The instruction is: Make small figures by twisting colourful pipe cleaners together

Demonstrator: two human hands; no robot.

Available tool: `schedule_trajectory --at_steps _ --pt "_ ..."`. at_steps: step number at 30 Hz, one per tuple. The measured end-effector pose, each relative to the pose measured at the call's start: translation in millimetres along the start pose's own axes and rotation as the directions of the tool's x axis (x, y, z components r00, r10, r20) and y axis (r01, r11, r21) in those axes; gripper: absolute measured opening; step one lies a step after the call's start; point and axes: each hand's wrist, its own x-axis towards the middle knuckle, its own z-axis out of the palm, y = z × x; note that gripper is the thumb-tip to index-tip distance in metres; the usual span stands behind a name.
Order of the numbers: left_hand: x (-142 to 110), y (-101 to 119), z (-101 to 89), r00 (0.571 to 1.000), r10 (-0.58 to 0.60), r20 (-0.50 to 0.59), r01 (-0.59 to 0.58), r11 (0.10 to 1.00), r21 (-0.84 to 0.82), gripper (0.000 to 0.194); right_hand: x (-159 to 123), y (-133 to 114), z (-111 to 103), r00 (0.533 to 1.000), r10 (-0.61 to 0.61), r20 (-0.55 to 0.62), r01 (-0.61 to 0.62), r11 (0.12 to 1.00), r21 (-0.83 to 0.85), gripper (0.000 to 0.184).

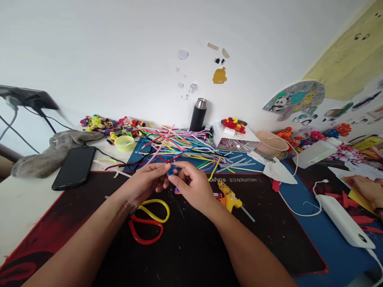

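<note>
Between the fingertips of both hands is a small piece of blue pipe cleaner (pixel 171 171), bent or coiled, its exact shape partly hidden. My left hand (pixel 149 178) pinches it from the left, and my right hand (pixel 193 185) pinches it from the right. Below the left hand lie scissors (pixel 146 241) with one red and one yellow handle loop, their blades mostly covered by the wrist. A yellow glue gun (pixel 229 198) with a clear stick in its back lies right of my right hand. Beyond the fingers spreads a pile of colourful pipe cleaners (pixel 179 145).
A black desk mat (pixel 263 239) covers the front. Toward the wall stand a black thermos (pixel 198 115), a white box (pixel 236 139) and a beige bowl (pixel 272 145). A phone (pixel 74 168) lies left; a white power bank (pixel 344 221) and another person's hand (pixel 366 189) are right.
</note>
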Motion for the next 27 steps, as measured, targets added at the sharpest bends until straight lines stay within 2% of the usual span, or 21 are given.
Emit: schedule_trajectory --at_steps 5,11,16,27 --pt "-0.4 -0.9 1.5 1.0 -0.017 0.015 0.018 0.998 -0.063 0.048 -1.2 -0.5 0.1 1.0 -0.027 0.0 0.027 0.998 -0.051 0.033" --pt "1.1 -1.2 4.8 0.999 -0.05 0.0 0.05 0.987 -0.152 0.048 -2.7 0.6 0.9 0.998 -0.049 0.024 0.051 0.996 -0.079 0.047" --pt "1.2 -1.7 5.0 0.998 -0.053 -0.026 0.048 0.984 -0.172 0.05 -3.6 2.9 1.8 0.996 -0.079 0.031 0.082 0.991 -0.11 0.051" --pt "-1.5 -0.2 6.5 0.998 -0.044 0.034 0.049 0.986 -0.161 0.048 -3.6 0.1 1.8 0.995 -0.098 -0.012 0.095 0.98 -0.173 0.043"
